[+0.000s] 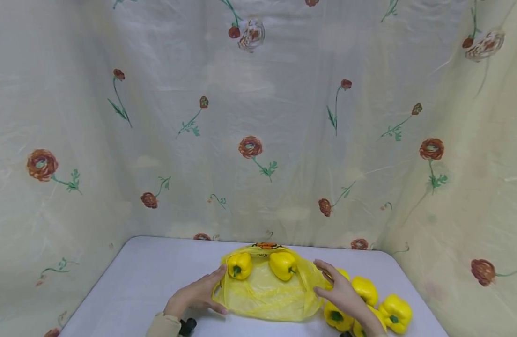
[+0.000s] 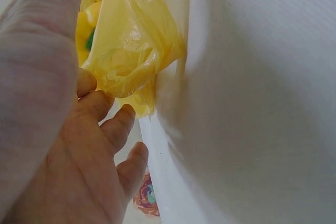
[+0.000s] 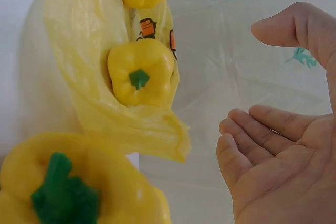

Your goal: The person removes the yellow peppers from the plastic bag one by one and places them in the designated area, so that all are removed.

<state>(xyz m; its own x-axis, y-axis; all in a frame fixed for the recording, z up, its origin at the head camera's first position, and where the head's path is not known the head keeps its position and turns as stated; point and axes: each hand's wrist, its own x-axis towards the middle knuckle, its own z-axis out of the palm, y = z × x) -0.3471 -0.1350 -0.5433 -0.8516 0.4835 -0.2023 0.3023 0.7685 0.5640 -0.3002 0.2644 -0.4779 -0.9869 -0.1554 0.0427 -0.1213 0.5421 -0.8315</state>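
White, round-cornered table (image 1: pixel 136 281): boxed in at back and both sides by a pale curtain printed with rust-red flowers (image 1: pixel 292 164).

Thin, see-through yellow plastic bag (image 1: pixel 258 299): lying mid-table with mouth gaping toward the wearer, back rim near the table's far edge, front rim crinkled and low.

Pair of glossy yellow blocky bell peppers with green stems (image 1: pixel 240 265): sitting within the bag's outline toward the back, one near each side, with a decent gap between.

Left hand (image 1: pixel 199 291): right at the bag's left edge, fingers apart and a bit bent, tips touching the plastic, thumb spread low.

Right hand (image 1: pixel 342 292): just off the bag's right edge, fingers close together but thumb way out, gripping nothing, partly over the pile.

Pile of more yellow bell peppers (image 1: pixel 395 312): bunched up right of the bag, roughly five showing, partly hidden by the right arm.

Elbow room: widest on the left, out to the table's left edge; tight on the right; only a thin strip behind the bag.
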